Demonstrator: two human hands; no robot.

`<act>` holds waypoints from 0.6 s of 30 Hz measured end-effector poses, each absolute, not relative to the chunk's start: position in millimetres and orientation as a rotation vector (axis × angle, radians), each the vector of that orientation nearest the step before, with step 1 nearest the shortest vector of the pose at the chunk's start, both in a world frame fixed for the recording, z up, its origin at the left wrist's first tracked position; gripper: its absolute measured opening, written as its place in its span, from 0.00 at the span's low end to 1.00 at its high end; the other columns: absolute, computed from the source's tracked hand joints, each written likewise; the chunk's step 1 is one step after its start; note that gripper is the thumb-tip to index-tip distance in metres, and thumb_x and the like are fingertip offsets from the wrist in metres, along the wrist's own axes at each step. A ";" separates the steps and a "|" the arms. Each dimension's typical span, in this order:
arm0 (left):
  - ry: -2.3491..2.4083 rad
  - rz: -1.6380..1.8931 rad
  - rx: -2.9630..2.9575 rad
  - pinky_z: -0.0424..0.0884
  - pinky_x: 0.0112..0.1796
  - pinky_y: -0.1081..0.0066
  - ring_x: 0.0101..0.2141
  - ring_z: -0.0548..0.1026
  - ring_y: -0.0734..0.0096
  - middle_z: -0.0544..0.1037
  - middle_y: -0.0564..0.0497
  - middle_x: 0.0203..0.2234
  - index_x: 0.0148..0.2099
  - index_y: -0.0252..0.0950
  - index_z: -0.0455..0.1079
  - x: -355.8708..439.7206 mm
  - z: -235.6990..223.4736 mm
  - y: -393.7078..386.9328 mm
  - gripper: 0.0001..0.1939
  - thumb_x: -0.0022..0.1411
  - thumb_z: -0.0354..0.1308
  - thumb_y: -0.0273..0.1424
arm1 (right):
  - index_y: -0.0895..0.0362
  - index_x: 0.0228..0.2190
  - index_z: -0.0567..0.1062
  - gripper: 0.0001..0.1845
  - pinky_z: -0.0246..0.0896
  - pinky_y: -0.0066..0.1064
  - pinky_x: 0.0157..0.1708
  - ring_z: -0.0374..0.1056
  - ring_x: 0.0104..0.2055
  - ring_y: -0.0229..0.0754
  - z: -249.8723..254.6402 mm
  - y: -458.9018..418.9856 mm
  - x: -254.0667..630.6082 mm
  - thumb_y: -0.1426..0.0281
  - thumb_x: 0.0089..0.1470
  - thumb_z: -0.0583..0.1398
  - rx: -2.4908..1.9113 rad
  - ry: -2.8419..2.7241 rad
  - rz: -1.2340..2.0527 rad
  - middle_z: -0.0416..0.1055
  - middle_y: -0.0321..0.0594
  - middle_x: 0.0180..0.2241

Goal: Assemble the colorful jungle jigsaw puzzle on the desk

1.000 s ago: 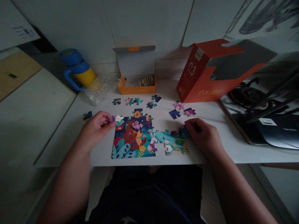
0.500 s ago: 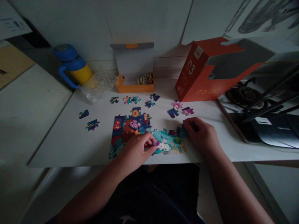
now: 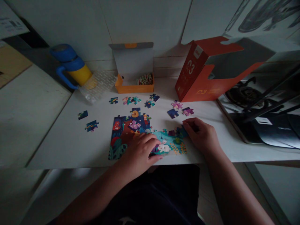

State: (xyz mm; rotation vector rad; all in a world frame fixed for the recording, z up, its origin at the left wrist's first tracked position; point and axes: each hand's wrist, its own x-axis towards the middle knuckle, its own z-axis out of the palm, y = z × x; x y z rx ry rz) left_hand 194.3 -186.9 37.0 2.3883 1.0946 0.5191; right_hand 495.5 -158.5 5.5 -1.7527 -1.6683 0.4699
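A partly built colourful jigsaw puzzle [image 3: 131, 128] lies flat near the front edge of the white table [image 3: 70, 147]. My left hand [image 3: 140, 151] rests on its lower middle, fingers bent together and thumb underneath, pinching a small purple puzzle piece [image 3: 154, 151] down beside a white rabbit picture. My right hand [image 3: 201, 136] sits at the puzzle's upper right corner, its fingers curled on a dark blue edge piece [image 3: 183, 131]. Several loose pieces [image 3: 173, 113] lie beyond the puzzle, and two more loose pieces [image 3: 92, 125] lie to the left.
An open orange tray box [image 3: 134, 87] holding pieces stands at the back. A tall orange carton [image 3: 199, 78] lies to its right. A blue-and-yellow flask [image 3: 72, 67] and a clear plastic bag [image 3: 98, 84] sit at the back left. A gas stove [image 3: 257, 103] adjoins the table's right side.
My left hand carried a piece from the puzzle's upper left corner to its lower middle and now presses it down there. My right hand has stayed at the right corner.
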 end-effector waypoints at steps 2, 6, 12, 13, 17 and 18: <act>1.007 0.524 2.464 0.74 0.57 0.52 0.55 0.77 0.55 0.81 0.48 0.54 0.56 0.41 0.76 195.1 34.2 -188.7 0.21 0.63 0.76 0.35 | 0.51 0.41 0.83 0.14 0.66 0.36 0.32 0.76 0.30 0.45 5.7 -158.2 496.0 0.56 0.64 0.64 -1.761 -1.674 0.465 0.83 0.40 0.32; 1.025 0.573 2.507 0.75 0.58 0.53 0.56 0.76 0.56 0.82 0.49 0.54 0.54 0.39 0.77 198.6 26.0 -192.9 0.15 0.68 0.72 0.35 | 0.51 0.42 0.83 0.15 0.66 0.36 0.32 0.76 0.31 0.46 4.8 -157.8 496.4 0.55 0.64 0.64 -1.764 -1.671 0.469 0.83 0.40 0.33; 1.007 0.562 2.516 0.75 0.58 0.53 0.55 0.77 0.57 0.82 0.48 0.54 0.54 0.40 0.78 199.3 22.5 -197.1 0.12 0.71 0.69 0.33 | 0.52 0.42 0.83 0.15 0.67 0.37 0.32 0.75 0.30 0.45 4.2 -158.4 496.2 0.55 0.65 0.63 -1.757 -1.680 0.445 0.83 0.40 0.32; 0.998 0.558 2.516 0.75 0.58 0.53 0.55 0.77 0.58 0.82 0.48 0.54 0.54 0.40 0.78 198.8 22.2 -197.7 0.11 0.71 0.69 0.33 | 0.52 0.42 0.83 0.15 0.67 0.37 0.32 0.75 0.30 0.45 4.4 -158.4 496.1 0.55 0.65 0.63 -1.759 -1.679 0.442 0.83 0.41 0.32; 1.005 0.569 2.530 0.76 0.57 0.53 0.54 0.77 0.57 0.82 0.48 0.54 0.55 0.39 0.78 198.0 20.0 -200.1 0.12 0.72 0.68 0.34 | 0.52 0.42 0.83 0.15 0.67 0.36 0.32 0.75 0.30 0.45 5.5 -158.4 495.7 0.55 0.64 0.64 -1.769 -1.679 0.446 0.83 0.41 0.33; 1.011 0.575 2.540 0.76 0.57 0.53 0.54 0.78 0.57 0.82 0.47 0.53 0.55 0.39 0.78 198.3 19.4 -200.7 0.11 0.72 0.67 0.33 | 0.52 0.42 0.83 0.15 0.66 0.36 0.32 0.75 0.30 0.45 5.8 -158.5 495.5 0.55 0.64 0.64 -1.768 -1.680 0.449 0.83 0.41 0.33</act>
